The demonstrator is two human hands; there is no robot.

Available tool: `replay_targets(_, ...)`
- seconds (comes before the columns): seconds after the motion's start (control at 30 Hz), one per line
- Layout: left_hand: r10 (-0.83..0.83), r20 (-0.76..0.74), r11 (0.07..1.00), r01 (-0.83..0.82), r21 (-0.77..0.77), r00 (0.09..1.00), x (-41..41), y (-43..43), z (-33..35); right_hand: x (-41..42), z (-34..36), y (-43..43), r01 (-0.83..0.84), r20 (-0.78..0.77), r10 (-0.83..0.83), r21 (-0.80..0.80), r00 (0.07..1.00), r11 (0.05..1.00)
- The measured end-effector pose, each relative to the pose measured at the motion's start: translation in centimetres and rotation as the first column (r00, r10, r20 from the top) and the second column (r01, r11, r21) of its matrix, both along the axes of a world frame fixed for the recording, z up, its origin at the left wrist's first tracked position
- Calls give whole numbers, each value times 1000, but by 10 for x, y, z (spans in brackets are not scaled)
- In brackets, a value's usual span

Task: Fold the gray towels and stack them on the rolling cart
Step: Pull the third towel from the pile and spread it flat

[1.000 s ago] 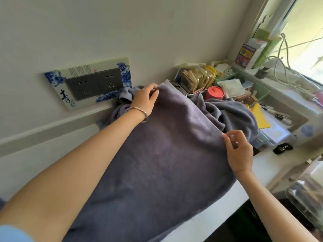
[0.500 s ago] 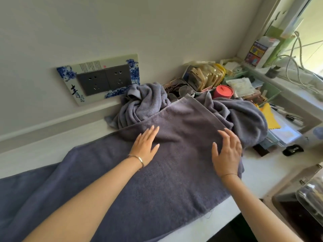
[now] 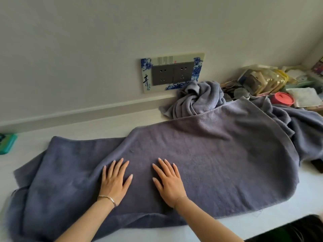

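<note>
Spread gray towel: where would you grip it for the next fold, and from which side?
Probably the hemmed right edge of the spread towel, pinched at its corners from the right: it rides up on the crumpled towels, so fingers can slip under. The left hand and right hand lie flat mid-towel.

Large gray towel [image 3: 201, 154] spread lengthwise on the white surface [image 3: 279, 212], doubled over, second gray towel [image 3: 197, 100] crumpled against the wall behind it

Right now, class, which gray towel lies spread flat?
The spread towel under the left hand and right hand; the twisted towel by the wall socket and the crumpled towel are bunched.
</note>
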State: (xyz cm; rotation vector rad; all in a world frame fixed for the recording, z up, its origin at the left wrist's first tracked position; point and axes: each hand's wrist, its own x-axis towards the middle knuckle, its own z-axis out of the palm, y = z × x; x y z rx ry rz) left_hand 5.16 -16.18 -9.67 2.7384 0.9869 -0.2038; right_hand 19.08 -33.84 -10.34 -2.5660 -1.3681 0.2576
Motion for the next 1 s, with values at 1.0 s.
replay_targets(1.0,546,291,837,-498,-226,786,-207,90,27,-166,4,109,-226,5,226,-10,974,974)
